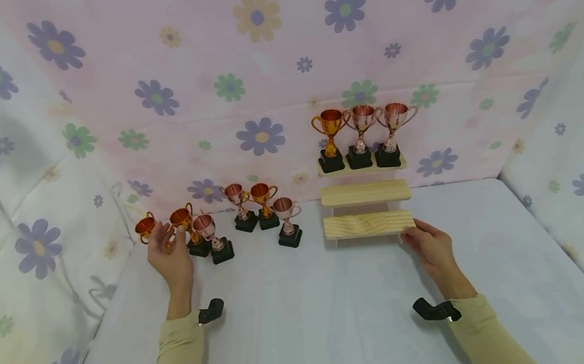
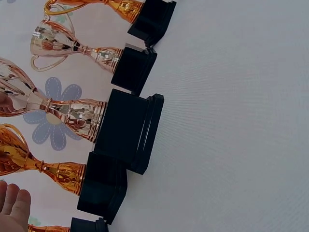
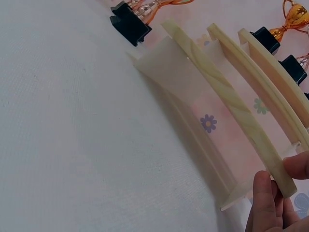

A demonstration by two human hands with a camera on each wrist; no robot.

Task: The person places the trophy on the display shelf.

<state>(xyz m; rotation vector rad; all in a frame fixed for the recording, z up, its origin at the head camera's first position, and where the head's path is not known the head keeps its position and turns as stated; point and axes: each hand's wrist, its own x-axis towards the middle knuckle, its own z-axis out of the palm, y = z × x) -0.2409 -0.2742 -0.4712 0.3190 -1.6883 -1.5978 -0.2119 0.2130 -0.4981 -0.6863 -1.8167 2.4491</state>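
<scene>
My left hand (image 1: 170,259) is at the far left among small trophies, its thumb and fingers spread around the near side of a gold trophy (image 1: 181,217). In the left wrist view its fingers (image 2: 14,208) lie beside that cup; firm contact cannot be made out. Left of the hand stands another gold trophy (image 1: 144,227), partly hidden; to its right is a rose-gold trophy (image 1: 206,228). My right hand (image 1: 432,250) pinches the right end of the lowest plank of a three-step wooden shelf (image 1: 367,224), thumb above and fingers below, as the right wrist view shows.
Three trophies, one gold (image 1: 329,132) and two pinkish, stand side by side on the top step. Between the left hand and the shelf are a rose-gold trophy (image 1: 240,206), a gold one (image 1: 264,203) and a pinkish one (image 1: 288,221). A flowered cloth (image 1: 280,75) hangs behind.
</scene>
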